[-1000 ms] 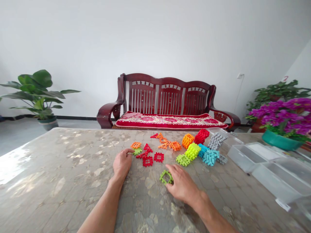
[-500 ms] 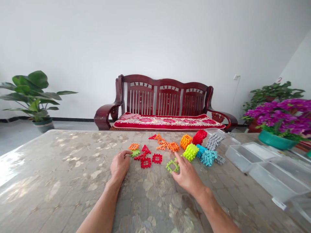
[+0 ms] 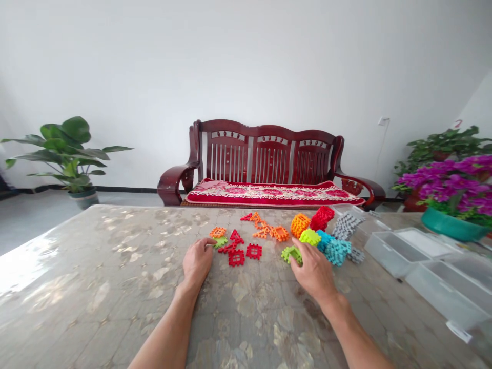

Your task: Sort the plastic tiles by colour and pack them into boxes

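With twelve o'clock taken as straight ahead, a light-green lattice piece (image 3: pixel 291 254) is seen at ten o'clock from the middle of the right hand (image 3: pixel 314 269), low over the bench (image 3: pixel 115 318). The piece is flanked by the thumb and forefinger, which are parted partway; whether it is gripped or merely touched cannot be told. The fingers of the left hand (image 3: pixel 197 261) are curled, with the tips brought up to a green piece (image 3: pixel 220 242) at one o'clock; whether it is held cannot be told. That piece is adjoined on its far side by an orange square (image 3: pixel 218 232). At three o'clock from the left hand, two red squares (image 3: pixel 236 258) are laid flat. From the right hand, a yellow-green stack (image 3: pixel 309 237) is placed at twelve o'clock, with an orange stack (image 3: pixel 300 224) beyond it, blue stacks (image 3: pixel 338 251) at one to two, and clear boxes (image 3: pixel 400 251) at two to three.
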Tool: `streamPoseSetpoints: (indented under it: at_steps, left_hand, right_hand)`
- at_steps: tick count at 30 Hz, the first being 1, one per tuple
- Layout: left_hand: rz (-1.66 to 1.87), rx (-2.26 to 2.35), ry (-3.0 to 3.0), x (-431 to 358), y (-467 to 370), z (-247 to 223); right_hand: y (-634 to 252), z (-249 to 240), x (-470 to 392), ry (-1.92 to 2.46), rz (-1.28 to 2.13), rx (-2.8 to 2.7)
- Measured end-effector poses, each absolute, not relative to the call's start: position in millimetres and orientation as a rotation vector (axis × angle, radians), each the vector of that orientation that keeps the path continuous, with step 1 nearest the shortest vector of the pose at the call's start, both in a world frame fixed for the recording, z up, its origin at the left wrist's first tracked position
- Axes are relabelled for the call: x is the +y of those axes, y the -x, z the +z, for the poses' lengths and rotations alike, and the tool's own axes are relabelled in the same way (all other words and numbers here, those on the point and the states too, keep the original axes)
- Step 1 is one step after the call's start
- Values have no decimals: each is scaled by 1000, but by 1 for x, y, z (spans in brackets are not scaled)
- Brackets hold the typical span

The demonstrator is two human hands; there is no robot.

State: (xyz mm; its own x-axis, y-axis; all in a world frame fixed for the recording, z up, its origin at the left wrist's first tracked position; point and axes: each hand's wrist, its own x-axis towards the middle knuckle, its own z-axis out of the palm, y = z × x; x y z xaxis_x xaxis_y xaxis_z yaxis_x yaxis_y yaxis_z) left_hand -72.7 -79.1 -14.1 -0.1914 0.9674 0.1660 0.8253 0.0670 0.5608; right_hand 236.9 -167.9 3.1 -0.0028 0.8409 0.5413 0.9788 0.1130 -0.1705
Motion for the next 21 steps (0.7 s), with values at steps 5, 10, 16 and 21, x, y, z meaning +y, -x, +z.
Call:
streamPoseSetpoints:
  at_steps: [5,10,16,21]
  left_hand:
    - [752,2115,-2038,-85,66,-15]
    - [693,2143,-2123,-88,64,-15]
    - [598,2068,-2161,-90,71,-12]
    - [576,2004,-2222,-86,79,-14]
  right_hand:
    - [-208,-7,-172,1541,-250,-2043]
    - [-189,-19,-173,1486,-98,-2114]
    - [-188,-26,-169,1448,49,-2075]
    - [-190,-29,-167,1429,72,-2066]
